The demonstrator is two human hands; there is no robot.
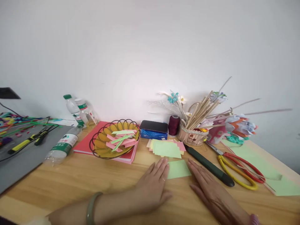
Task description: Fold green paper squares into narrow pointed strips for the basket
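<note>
Low in the frame's centre, your left hand point(153, 184) and right hand point(211, 190) lie flat and open on the table point(82, 181), flanking an unfolded green paper square point(178, 169). Above it sits a paper stack point(167, 148); folded strips fill the wire basket point(114, 139) up-left.

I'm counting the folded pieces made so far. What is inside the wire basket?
The wire basket holds a loose pile of pink and green folded paper strips. Strips overlap, so any lying underneath are hidden. The basket sits on a red book.
</note>
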